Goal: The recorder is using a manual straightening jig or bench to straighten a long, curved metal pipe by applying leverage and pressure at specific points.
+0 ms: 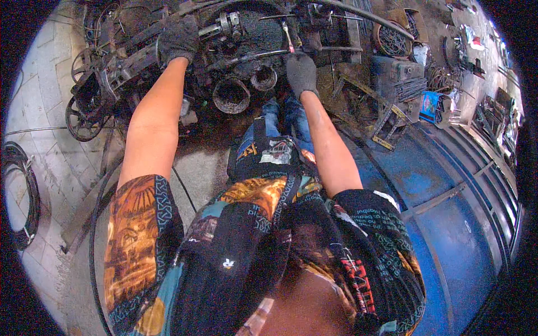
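A greasy black machine (pixel 269 31) spans the top of the view, with two round pipe openings, a larger one (pixel 231 95) and a smaller one (pixel 264 78), facing me. My left hand (pixel 177 42), in a dark glove, rests on the machine's left part; its fingers blend into the dark metal. In a dark grey glove, my right hand (pixel 301 73) is closed at the right end of a metal bar (pixel 252 57). A slender tool with a pale shaft and reddish part (pixel 288 38) rises from its fingertips. Whether the hand grips the bar or the tool is unclear.
A spoked handwheel (pixel 84 119) sits at the machine's left. Coiled black hose (pixel 25 196) lies on the pale tiles. To the right are a yellowish metal angle frame (pixel 386 124), a grey metal box (pixel 395 75), a blue container (pixel 430 106) and blue metal panels (pixel 443 224).
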Demonstrator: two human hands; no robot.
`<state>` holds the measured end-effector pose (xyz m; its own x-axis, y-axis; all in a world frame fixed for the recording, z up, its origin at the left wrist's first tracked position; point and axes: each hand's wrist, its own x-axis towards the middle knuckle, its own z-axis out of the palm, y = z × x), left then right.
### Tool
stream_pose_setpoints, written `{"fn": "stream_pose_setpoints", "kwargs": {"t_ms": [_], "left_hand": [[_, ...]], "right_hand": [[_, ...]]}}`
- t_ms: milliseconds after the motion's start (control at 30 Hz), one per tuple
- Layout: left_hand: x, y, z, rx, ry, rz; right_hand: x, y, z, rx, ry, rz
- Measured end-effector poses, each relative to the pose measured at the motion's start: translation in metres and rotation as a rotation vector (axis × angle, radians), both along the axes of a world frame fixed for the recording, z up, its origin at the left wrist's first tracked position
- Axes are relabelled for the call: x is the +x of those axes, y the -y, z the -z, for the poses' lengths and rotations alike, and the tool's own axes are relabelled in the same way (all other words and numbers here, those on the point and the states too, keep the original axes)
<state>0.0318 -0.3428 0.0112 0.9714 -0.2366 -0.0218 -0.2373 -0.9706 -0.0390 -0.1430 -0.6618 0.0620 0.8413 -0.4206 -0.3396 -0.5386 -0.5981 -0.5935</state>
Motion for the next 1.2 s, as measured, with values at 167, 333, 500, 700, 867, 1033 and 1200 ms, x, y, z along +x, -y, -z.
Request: {"fn": "stream_pose_setpoints", "kwargs": {"t_ms": [167,333,500,700,867,1033,1200], "left_hand": [[-0.018,0.005,-0.013,-0.002,0.222,0.098],[-0.018,0.013,-0.012,0.012,0.339,0.187],[-0.007,0.007,-0.015,-0.009,0.230,0.097],[-0.002,0.022,-0.041,0.018,0.021,0.025],[-0.017,0.022,-0.055,0.071,-0.191,-0.040],[-0.007,0.007,-0.025,0.012,0.012,-0.042],[-0.001,-0.002,-0.023,0.013,0.072,0.012]], "right_hand": [[-0.012,0.003,0.009,0.008,0.061,0.015],[0.023,0.001,-0.004,0.026,0.101,0.005],[0.022,-0.003,-0.024,0.117,0.048,0.075],[-0.057,0.011,-0.009,0.065,-0.080,-0.040],[-0.115,0.023,-0.017,0.216,-0.082,-0.285],[-0.124,0.024,0.012,0.164,-0.051,-0.424],[-0.120,0.022,0.013,0.011,-0.042,0.022]]}}
